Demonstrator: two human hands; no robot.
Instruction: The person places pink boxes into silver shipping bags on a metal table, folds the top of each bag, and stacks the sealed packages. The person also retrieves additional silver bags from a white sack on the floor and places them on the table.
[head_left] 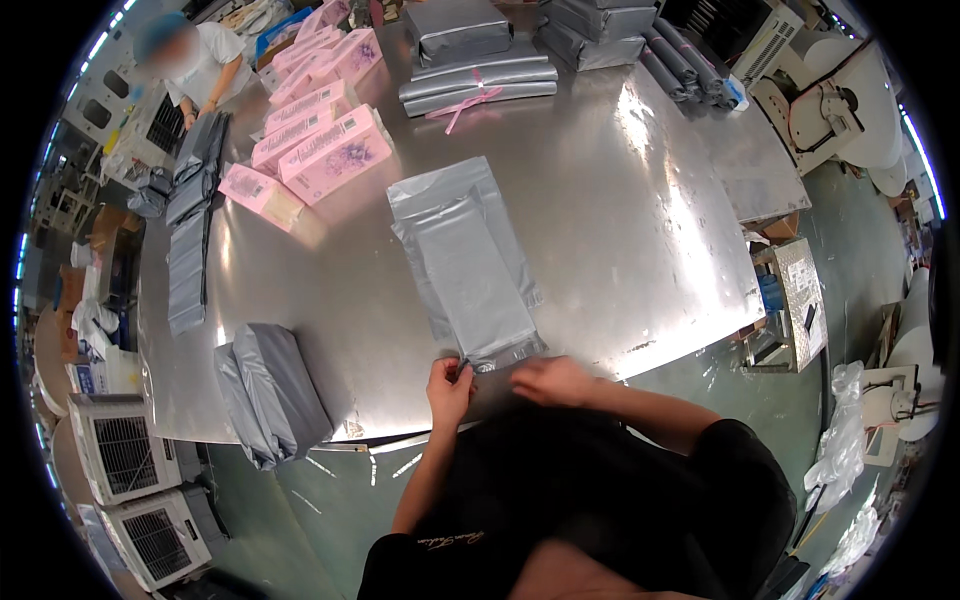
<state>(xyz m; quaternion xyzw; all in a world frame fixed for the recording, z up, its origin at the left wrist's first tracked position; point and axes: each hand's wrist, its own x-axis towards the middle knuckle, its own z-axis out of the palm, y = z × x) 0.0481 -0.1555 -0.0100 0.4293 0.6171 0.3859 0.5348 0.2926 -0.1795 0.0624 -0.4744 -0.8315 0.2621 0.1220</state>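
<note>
Flat grey plastic mailing bags (470, 265) lie in a small overlapping pile on the metal table, their near end towards me. My left hand (450, 388) pinches the near left corner of the grey plastic bag, where a small dark bit shows between thumb and finger. Just off the near right corner, my right hand (552, 380) has its fingers curled together, slightly blurred. Whatever those fingers hold, if anything, is hidden.
A thick stack of grey bags (270, 395) sits at the table's near left edge. Pink boxes (335, 155) stand beyond, with tied grey bundles (480, 90) at the back. At the far left, a person (205, 65) handles a row of grey bags (190, 240). The metal table (620, 250) ends before me.
</note>
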